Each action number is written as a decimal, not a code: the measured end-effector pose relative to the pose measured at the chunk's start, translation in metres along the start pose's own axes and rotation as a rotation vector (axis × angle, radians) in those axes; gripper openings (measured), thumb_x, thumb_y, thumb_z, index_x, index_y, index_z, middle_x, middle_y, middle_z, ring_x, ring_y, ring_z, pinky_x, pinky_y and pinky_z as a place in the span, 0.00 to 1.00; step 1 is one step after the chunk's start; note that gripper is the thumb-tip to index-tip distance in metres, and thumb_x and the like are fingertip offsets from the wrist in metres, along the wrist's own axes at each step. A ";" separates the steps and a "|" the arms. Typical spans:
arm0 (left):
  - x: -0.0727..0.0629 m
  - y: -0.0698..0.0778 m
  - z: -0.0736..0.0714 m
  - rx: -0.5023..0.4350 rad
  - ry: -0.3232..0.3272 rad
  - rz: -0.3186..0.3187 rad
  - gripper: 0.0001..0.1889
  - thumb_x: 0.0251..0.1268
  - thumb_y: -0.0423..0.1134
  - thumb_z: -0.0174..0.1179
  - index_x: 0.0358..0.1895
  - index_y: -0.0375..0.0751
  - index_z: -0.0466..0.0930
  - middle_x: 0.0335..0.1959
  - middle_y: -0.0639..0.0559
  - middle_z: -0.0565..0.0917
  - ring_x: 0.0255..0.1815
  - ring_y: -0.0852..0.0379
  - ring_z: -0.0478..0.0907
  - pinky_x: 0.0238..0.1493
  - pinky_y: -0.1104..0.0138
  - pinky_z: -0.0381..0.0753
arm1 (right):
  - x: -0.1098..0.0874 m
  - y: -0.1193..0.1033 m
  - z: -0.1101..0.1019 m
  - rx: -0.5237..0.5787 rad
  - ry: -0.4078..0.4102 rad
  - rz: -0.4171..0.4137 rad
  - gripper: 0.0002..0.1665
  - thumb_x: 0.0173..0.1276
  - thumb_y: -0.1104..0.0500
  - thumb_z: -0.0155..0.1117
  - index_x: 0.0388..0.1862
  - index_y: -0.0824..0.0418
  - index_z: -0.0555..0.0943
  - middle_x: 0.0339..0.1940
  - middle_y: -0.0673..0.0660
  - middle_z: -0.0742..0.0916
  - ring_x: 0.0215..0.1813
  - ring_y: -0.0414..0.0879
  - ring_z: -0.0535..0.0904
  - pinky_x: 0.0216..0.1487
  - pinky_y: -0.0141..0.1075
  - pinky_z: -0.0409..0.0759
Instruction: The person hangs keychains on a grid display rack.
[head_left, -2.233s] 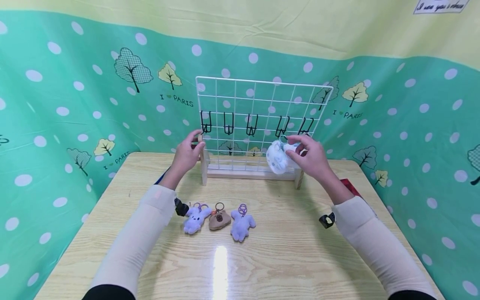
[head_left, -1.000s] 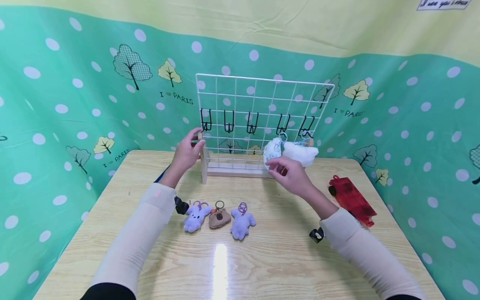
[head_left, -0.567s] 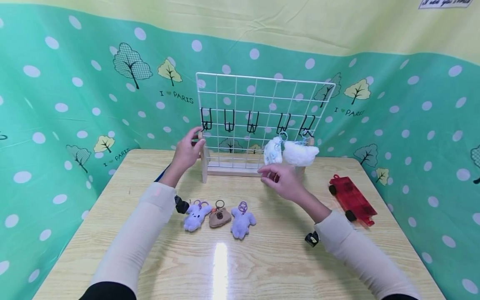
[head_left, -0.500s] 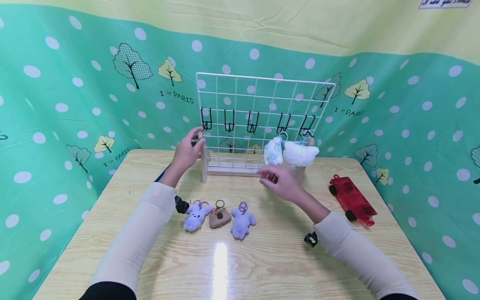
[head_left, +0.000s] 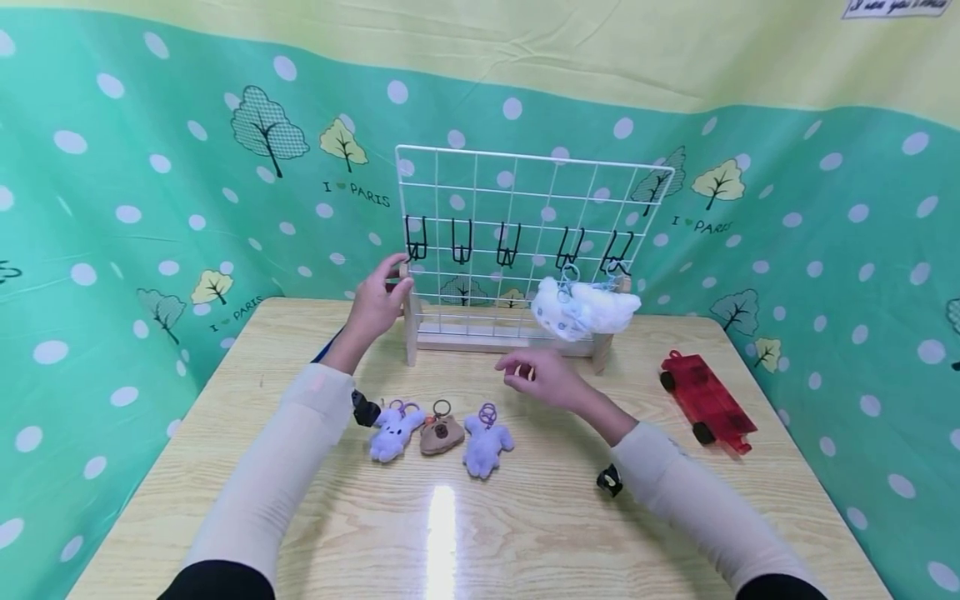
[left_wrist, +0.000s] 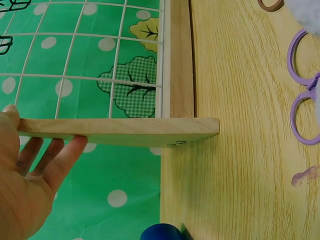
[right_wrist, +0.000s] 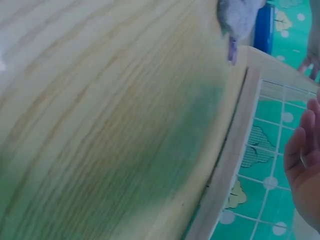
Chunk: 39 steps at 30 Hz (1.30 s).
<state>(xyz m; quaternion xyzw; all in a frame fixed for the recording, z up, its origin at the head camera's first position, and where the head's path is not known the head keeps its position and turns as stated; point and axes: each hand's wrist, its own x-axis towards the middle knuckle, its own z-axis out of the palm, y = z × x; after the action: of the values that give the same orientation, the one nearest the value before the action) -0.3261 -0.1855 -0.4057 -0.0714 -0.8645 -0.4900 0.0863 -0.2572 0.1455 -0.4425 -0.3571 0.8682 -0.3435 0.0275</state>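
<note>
My left hand (head_left: 377,304) grips the left wooden side post (left_wrist: 125,126) of a white wire grid rack (head_left: 532,157), thumb and fingers on opposite faces. Black double hooks (head_left: 462,250) line the grid. From the two rightmost hang a blue-patterned white plush keychain (head_left: 553,312) and a plain white plush keychain (head_left: 615,308), close together. My right hand (head_left: 551,379) hovers below them over the table, fingers loosely bent, holding nothing. In front lie a lilac plush keychain (head_left: 390,435), a brown bear-like plush keychain (head_left: 441,436) and another lilac plush keychain (head_left: 484,450), the nearest to my right hand.
A red see-through toy (head_left: 707,398) with black wheels lies at the right of the wooden table (head_left: 337,517). A blue object (left_wrist: 162,233) stands behind my left wrist. A green dotted cloth (head_left: 187,167) hangs close behind the rack and along both sides.
My right hand has let go of the blue-patterned plush at the rack and moved down and left toward the table keychains. That plush has swung against its neighbour. My left hand has stayed put.
</note>
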 end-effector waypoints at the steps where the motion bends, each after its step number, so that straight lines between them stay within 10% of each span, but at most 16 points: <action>1: 0.000 0.000 0.000 0.001 0.001 -0.003 0.27 0.80 0.50 0.52 0.78 0.68 0.59 0.70 0.42 0.73 0.64 0.40 0.77 0.47 0.54 0.93 | 0.002 0.002 0.002 -0.014 -0.027 0.003 0.13 0.72 0.62 0.66 0.53 0.60 0.85 0.39 0.51 0.89 0.36 0.38 0.82 0.37 0.28 0.86; 10: -0.001 0.002 -0.001 -0.002 -0.003 -0.006 0.27 0.80 0.48 0.52 0.78 0.67 0.59 0.71 0.41 0.73 0.64 0.39 0.77 0.46 0.54 0.93 | 0.010 0.010 0.022 -0.079 -0.284 0.031 0.20 0.70 0.61 0.69 0.60 0.52 0.83 0.44 0.47 0.87 0.42 0.37 0.81 0.44 0.28 0.85; 39: -0.001 0.005 -0.001 -0.012 -0.008 -0.013 0.27 0.80 0.49 0.52 0.77 0.66 0.60 0.71 0.42 0.73 0.64 0.40 0.78 0.46 0.55 0.93 | 0.016 0.021 0.034 -0.152 -0.454 -0.036 0.20 0.68 0.60 0.70 0.58 0.49 0.86 0.39 0.47 0.82 0.41 0.40 0.76 0.45 0.29 0.78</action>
<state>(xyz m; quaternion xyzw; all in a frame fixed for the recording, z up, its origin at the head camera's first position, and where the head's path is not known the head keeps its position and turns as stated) -0.3242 -0.1844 -0.4015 -0.0681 -0.8624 -0.4954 0.0790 -0.2724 0.1265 -0.4780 -0.4417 0.8566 -0.1886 0.1887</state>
